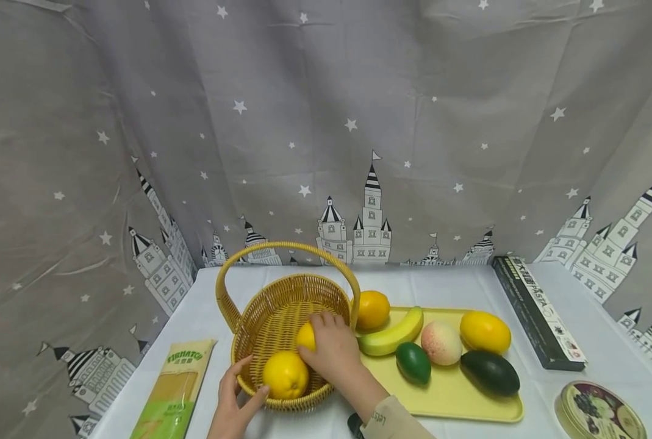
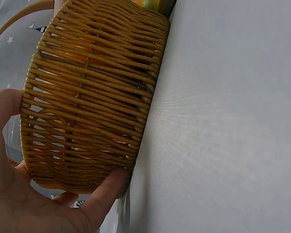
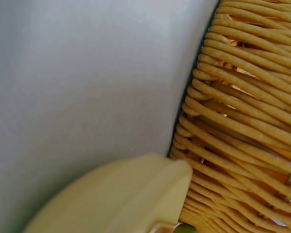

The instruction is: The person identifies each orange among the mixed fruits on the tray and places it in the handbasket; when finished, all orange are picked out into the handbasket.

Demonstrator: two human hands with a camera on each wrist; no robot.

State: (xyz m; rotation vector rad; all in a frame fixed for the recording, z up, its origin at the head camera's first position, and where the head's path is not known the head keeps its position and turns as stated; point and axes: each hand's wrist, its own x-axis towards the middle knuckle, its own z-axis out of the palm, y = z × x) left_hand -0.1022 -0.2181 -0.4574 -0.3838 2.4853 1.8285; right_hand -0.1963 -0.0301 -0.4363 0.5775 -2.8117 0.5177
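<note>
"Writing: what are you reading?"

"'PASTA' is running along the black box (image 1: 538,312), 'Lets' is showing on the sleeve (image 1: 399,422), and the green packet (image 1: 173,390) is carrying a brand too blurred to read fully."

"And the hands?"

"The right hand (image 1: 333,347) is clamping its fingers on a yellow fruit (image 1: 305,337) inside the basket (image 1: 253,332), beside a larger yellow fruit (image 1: 285,375). The left hand (image 1: 236,399) is gripping the basket's near-left side, its fingers spreading apart."
</note>
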